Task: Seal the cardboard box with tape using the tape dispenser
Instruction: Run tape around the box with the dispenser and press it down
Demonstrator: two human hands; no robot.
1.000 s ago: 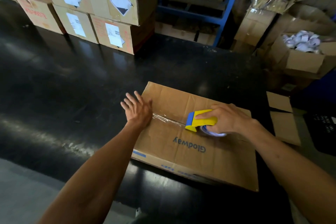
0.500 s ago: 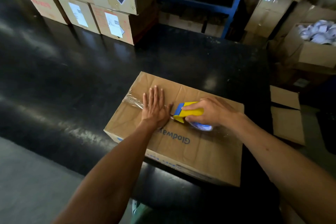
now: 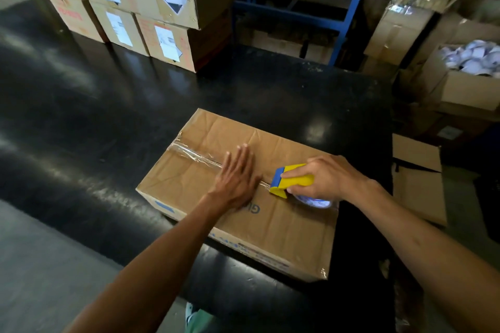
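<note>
A flat brown cardboard box (image 3: 284, 227) lies on the black table. A strip of clear tape (image 3: 189, 153) runs along its top seam from the far left edge. My left hand (image 3: 238, 178) lies flat on the tape, fingers together and stretched out, holding nothing. My right hand (image 3: 324, 178) grips the yellow and blue tape dispenser (image 3: 289, 180) on the box top, just to the right of my left hand. The tape roll (image 3: 313, 201) shows below my right palm, partly hidden by it.
Stacked labelled cartons (image 3: 162, 8) stand at the table's far left. A blue metal shelf (image 3: 338, 16) is behind. On the right sit an open carton of white items (image 3: 473, 62) and flattened cardboard (image 3: 416, 178). The black table (image 3: 108, 105) stretches left of the box.
My left hand has slid right along the tape, from the box's left end toward the middle. The dispenser has been drawn further right, and more tape lies on the seam.
</note>
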